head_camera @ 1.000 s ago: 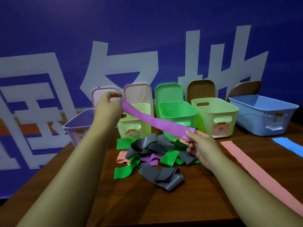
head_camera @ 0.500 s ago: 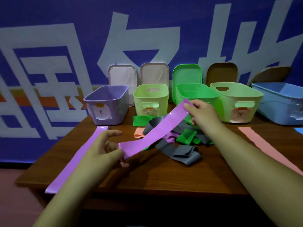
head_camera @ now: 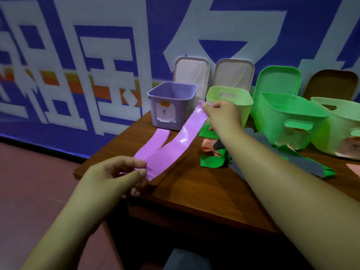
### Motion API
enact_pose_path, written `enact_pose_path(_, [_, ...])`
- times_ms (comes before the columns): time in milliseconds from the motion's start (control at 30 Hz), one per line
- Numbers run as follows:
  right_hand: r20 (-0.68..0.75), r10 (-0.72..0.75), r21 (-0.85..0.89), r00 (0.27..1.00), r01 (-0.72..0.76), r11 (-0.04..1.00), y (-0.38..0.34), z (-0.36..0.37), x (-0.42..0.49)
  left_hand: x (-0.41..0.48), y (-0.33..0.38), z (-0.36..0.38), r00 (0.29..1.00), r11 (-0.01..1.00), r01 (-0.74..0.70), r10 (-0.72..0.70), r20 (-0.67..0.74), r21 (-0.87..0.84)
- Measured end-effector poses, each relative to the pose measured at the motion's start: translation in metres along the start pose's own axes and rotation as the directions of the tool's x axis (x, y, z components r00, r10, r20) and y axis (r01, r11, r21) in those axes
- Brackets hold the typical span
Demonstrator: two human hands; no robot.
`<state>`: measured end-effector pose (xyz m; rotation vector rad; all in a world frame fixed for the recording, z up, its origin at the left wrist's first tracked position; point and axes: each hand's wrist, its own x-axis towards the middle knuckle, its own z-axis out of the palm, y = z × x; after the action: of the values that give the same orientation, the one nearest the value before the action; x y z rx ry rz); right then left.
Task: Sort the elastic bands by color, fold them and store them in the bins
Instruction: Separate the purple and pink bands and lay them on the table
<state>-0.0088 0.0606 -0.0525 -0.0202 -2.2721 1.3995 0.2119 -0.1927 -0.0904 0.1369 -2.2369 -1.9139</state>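
Left hand (head_camera: pixel 116 173), right hand (head_camera: pixel 221 114) pinch purple band (head_camera: pixel 187 135) ends, probably over table (head_camera: pixel 194 193) edge.

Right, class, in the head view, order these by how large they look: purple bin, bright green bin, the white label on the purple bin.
1. bright green bin: looks largest, though perhaps only because it sits nearer the camera.
2. purple bin.
3. white label: plainly smallest.

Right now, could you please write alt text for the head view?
Left hand and right hand pinch the ends of a shiny purple elastic band over a brown wooden table, beside a lilac plastic bin and a pile of mixed-colour bands.
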Motion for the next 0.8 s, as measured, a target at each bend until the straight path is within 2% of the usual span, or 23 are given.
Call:
enact_pose_path(133, [0.037,-0.010,-0.025,0.999,0.011,1.000,-0.013,0.050,-0.002,0.002,-0.012,-0.026,0.995,0.999,-0.024,0.026,-0.093,0.021])
enact_pose_path(233, [0.065,0.003,-0.047,0.998,0.000,0.999,-0.015,0.080,-0.003,0.005,-0.021,-0.042,0.994,0.995,-0.026,0.035,-0.102,0.097])
enact_pose_path(433, [0.130,0.049,-0.123,0.990,-0.033,0.992,-0.003,0.131,-0.008,0.005,-0.034,-0.058,0.991,0.992,0.000,0.017,-0.130,0.130])
enact_pose_path(633, [0.159,0.078,-0.244,0.984,-0.038,0.969,0.006,0.150,-0.015,0.004,-0.046,-0.064,0.994,0.995,0.050,-0.042,-0.100,0.087])
enact_pose_path(800, [0.148,0.070,-0.336,0.986,-0.016,0.942,0.010,0.157,-0.018,0.003,-0.052,-0.067,0.997,0.993,0.045,-0.037,-0.074,0.112])
